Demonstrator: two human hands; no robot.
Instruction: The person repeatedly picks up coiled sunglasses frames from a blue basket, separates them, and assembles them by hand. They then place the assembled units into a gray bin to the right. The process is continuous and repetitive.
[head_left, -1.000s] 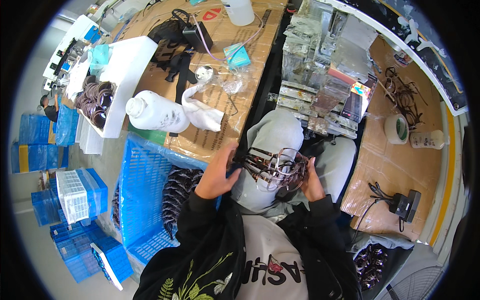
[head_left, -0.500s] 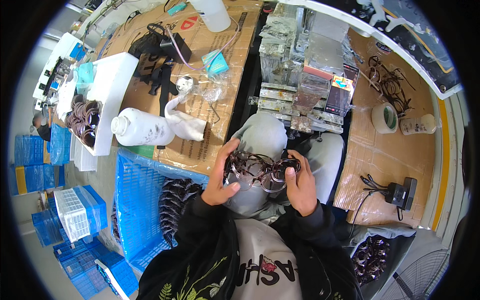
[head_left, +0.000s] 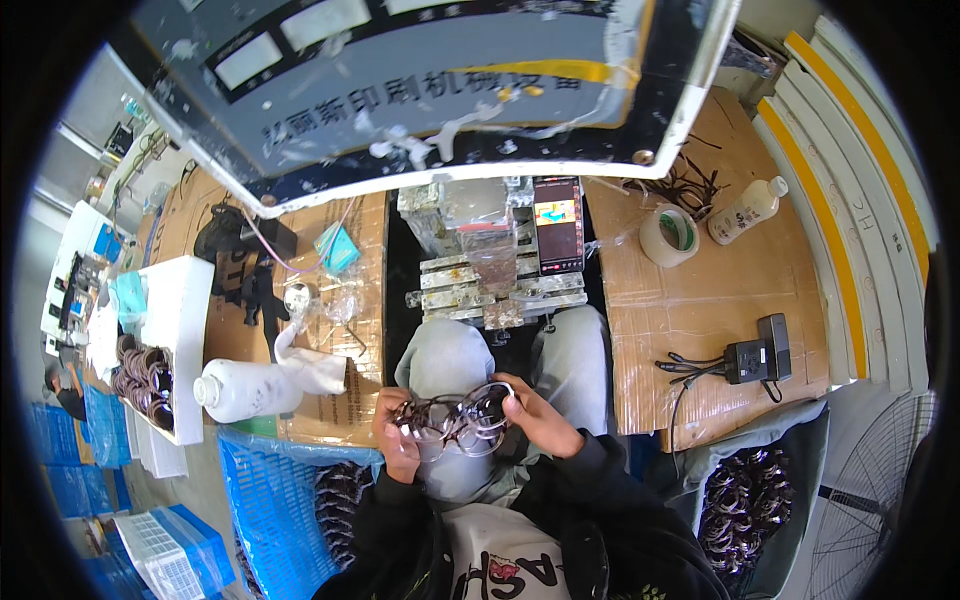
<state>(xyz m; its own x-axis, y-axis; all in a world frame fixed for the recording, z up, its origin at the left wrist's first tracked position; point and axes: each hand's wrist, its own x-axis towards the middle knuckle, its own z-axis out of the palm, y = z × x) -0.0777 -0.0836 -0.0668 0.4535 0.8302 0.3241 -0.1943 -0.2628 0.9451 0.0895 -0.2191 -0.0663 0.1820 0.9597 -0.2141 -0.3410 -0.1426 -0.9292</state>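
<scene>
Over my lap, both hands hold a small bunch of eyeglass frames point(head_left: 455, 428) with dark brown and clear rims. The frames overlap, so how many there are is hard to tell. My left hand point(head_left: 397, 437) is closed around their left end, its thumb toward me. At the other end my right hand point(head_left: 540, 417) grips the rims between thumb and fingers. Beneath them are my grey-trousered knees point(head_left: 445, 355). Part of the fingers on each side is hidden behind the frames.
Ahead stands a stained metal machine point(head_left: 490, 240) with a phone point(head_left: 559, 225) on it, below a large overhanging panel point(head_left: 420, 100). A white bottle point(head_left: 250, 390) is at left, a tape roll point(head_left: 668, 237) and power adapter point(head_left: 750, 360) at right. Baskets point(head_left: 265, 500) flank me.
The view has swung upward and right, bringing the overhanging panel into sight. Both hands still hold the eyeglass frames, which are now tilted with their right end higher.
</scene>
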